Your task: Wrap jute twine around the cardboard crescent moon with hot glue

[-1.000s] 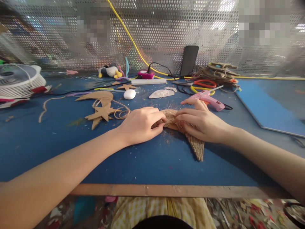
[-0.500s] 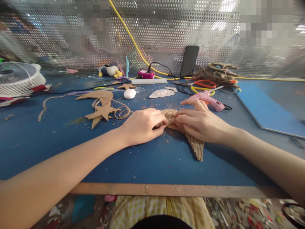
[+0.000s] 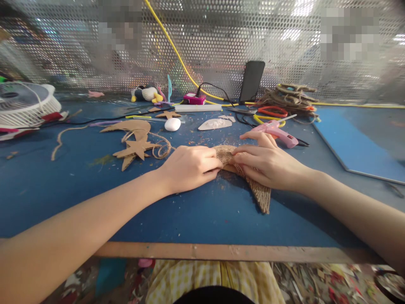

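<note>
A crescent-shaped cardboard piece (image 3: 260, 195) covered in rows of brown jute twine lies in front of me, its pointed tip toward the table's front edge. My left hand (image 3: 193, 166) is closed over the crescent's left part, fingertips pressed together at its inner edge. My right hand (image 3: 264, 160) bends over the curve from the right, fingers on the twine rows and one finger lifted. A loose strand of jute twine (image 3: 163, 151) runs from beside my left hand toward cardboard stars (image 3: 137, 148). What lies under both palms is hidden.
A pink glue gun (image 3: 286, 137) lies just beyond my right hand, near scissors (image 3: 272, 111). A white egg-shaped piece (image 3: 172, 124), a phone (image 3: 252, 80) and a twine bundle (image 3: 287, 98) are farther back. A white fan (image 3: 27, 103) stands left; a blue board (image 3: 360, 141) lies right.
My left fingers have drawn closer together and flattened against the crescent's inner edge, closing the gap between them. My right hand and the crescent stay in place.
</note>
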A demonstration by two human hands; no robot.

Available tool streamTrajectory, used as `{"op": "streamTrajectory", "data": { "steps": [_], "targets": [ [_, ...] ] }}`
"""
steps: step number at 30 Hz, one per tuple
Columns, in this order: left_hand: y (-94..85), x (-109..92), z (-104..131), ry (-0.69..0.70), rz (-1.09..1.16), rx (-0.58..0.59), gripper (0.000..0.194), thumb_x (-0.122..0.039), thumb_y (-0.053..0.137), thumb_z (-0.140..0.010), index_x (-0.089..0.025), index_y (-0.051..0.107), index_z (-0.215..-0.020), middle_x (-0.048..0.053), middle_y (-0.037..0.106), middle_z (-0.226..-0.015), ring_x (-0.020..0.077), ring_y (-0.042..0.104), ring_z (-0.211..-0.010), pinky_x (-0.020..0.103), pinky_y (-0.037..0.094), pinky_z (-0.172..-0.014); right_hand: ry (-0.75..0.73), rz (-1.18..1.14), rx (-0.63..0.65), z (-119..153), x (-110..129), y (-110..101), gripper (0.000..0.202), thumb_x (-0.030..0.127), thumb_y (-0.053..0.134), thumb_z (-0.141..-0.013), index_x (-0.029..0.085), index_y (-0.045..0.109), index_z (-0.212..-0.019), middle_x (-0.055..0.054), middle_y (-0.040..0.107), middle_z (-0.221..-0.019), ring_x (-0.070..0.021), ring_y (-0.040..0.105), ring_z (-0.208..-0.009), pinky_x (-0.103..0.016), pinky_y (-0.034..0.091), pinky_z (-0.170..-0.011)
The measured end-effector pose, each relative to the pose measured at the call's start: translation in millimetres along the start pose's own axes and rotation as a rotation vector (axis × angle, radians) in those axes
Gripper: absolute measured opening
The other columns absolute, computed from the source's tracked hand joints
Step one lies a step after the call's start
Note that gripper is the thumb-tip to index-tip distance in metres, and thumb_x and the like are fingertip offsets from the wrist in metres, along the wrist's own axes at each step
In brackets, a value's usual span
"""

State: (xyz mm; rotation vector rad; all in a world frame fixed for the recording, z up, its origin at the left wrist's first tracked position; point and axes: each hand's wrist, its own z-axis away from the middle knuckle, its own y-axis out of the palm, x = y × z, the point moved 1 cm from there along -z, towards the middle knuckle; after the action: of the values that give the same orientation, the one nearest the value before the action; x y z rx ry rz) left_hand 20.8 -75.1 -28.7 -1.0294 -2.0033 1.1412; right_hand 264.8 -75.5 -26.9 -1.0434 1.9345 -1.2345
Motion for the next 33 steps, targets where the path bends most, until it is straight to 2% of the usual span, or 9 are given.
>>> {"op": "streamTrajectory", "data": {
  "steps": [10,14,20,25,33],
  "targets": [
    [-0.5,2.3,0.7,0.123,-0.073,-0.011,0.020,-0.026,0.056,-0.097,-0.022,0.075,-0.098,0.000,0.071,-0.082,0.0157,0.067,-0.074,0.027,0.042,-0.056,-0.012,0.010,0.003,-0.7,1.1,-0.4,0.022,0.018,0.049,-0.095,0.017,0.068,-0.106,-0.011,0.071,-0.110,-0.0349,0.041,-0.126,-0.054,0.037,-0.103],
    [-1.1,2.1,0.7,0.130,-0.100,0.018,0.021,-0.025,0.053,-0.098,-0.022,0.074,-0.097,0.001,0.071,-0.084,0.0162,0.067,-0.076,0.026,0.044,-0.057,-0.007,0.013,0.000,-0.5,0.7,-0.2,0.027,0.019,0.048,-0.096,0.017,0.066,-0.116,-0.012,0.070,-0.115,-0.0336,0.041,-0.128,-0.054,0.037,-0.103],
    [-1.1,3.1,0.0,0.122,-0.101,0.090,0.023,-0.027,0.050,-0.099,-0.022,0.073,-0.100,0.002,0.072,-0.087,0.0160,0.068,-0.081,0.025,0.045,-0.061,-0.021,0.038,0.062,0.9,-0.1,0.1,0.031,0.019,0.048,-0.097,0.020,0.065,-0.122,-0.011,0.067,-0.123,-0.0350,0.039,-0.129,-0.056,0.038,-0.103],
    [-1.7,1.3,-0.7,0.151,-0.122,0.085,0.023,-0.024,0.050,-0.099,-0.020,0.072,-0.098,0.002,0.071,-0.084,0.0171,0.069,-0.080,0.027,0.045,-0.058,-0.018,0.078,0.093,-0.8,2.2,-0.7,0.038,0.017,0.049,-0.096,0.027,0.063,-0.130,-0.008,0.067,-0.124,-0.0342,0.038,-0.132,-0.055,0.038,-0.105],
    [-3.7,-0.9,-1.8,0.172,-0.132,0.089,0.022,-0.023,0.051,-0.099,-0.019,0.072,-0.097,0.002,0.072,-0.087,0.0163,0.069,-0.083,0.026,0.045,-0.059,-0.018,0.108,0.076,-2.3,3.5,-1.1,0.030,0.019,0.046,-0.098,0.018,0.065,-0.122,-0.011,0.066,-0.122,-0.0337,0.040,-0.130,-0.053,0.040,-0.105]
  ]
}}
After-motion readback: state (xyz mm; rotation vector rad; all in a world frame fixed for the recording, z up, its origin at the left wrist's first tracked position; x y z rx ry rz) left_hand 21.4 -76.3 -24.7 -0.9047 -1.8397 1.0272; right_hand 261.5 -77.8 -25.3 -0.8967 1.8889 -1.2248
